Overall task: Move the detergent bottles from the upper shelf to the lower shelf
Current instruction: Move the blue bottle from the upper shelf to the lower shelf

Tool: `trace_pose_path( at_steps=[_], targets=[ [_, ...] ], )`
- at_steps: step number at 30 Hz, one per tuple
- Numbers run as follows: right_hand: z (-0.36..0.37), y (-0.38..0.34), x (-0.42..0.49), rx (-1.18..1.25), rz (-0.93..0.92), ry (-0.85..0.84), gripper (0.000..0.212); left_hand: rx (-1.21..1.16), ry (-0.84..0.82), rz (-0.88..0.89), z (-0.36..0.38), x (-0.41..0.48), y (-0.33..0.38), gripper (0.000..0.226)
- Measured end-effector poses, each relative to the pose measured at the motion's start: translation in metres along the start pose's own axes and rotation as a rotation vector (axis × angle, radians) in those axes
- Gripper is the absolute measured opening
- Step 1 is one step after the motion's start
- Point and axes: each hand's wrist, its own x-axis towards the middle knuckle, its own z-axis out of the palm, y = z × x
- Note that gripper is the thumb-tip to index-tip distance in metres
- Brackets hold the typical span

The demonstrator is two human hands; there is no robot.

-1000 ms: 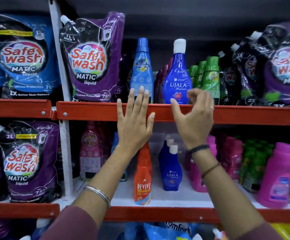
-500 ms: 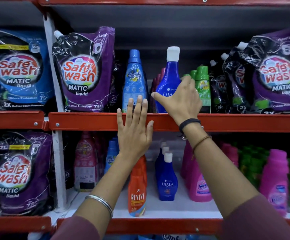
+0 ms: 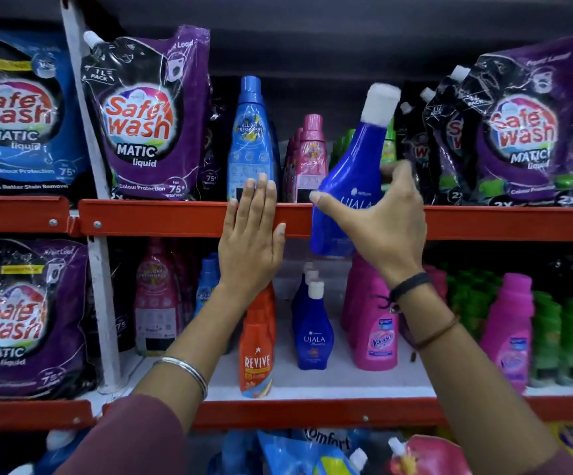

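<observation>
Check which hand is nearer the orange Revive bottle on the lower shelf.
Left. The left hand rests flat on the red shelf rail directly above the Revive bottle; the right hand is farther right, gripping the Ujala bottle.

Looks like a shop, the laundry aisle of a grocery or general store. Red metal shelves (image 3: pixel 161 219) on a white upright (image 3: pixel 102 289) are packed with retail stock: rows of identical Safe Wash Matic pouches (image 3: pixel 148 121), Ujala bottles (image 3: pixel 313 332), pink Vanish bottles (image 3: pixel 377 334), a Revive bottle (image 3: pixel 257 351), green bottles (image 3: pixel 562 334), all label-forward, several deep.
</observation>
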Motion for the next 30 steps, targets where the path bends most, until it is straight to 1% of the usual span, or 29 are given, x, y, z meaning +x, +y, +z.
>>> trace_pose_path(
  at_steps=[7, 10, 16, 24, 30],
  targets=[
    [0.010, 0.047, -0.071, -0.016, 0.103, -0.123, 0.073, -0.056, -0.007, -0.013, -0.002, 0.001, 0.010, 0.059],
    [0.023, 0.068, -0.098, -0.040, 0.176, -0.194, 0.075, -0.059, -0.003, -0.031, -0.002, 0.001, 0.012, 0.058],
    [0.049, 0.107, -0.138, -0.133, 0.245, -0.314, 0.076, -0.061, 0.003, -0.025, -0.002, 0.002, 0.012, 0.057],
    [0.068, 0.134, -0.160, -0.197, 0.339, -0.388, 0.078, -0.057, 0.011, -0.024, -0.001, 0.002, 0.012, 0.056],
    [0.074, 0.143, -0.170, -0.234, 0.352, -0.408, 0.078, -0.049, 0.017, -0.020, 0.000, 0.003, 0.011, 0.056]
  ],
)
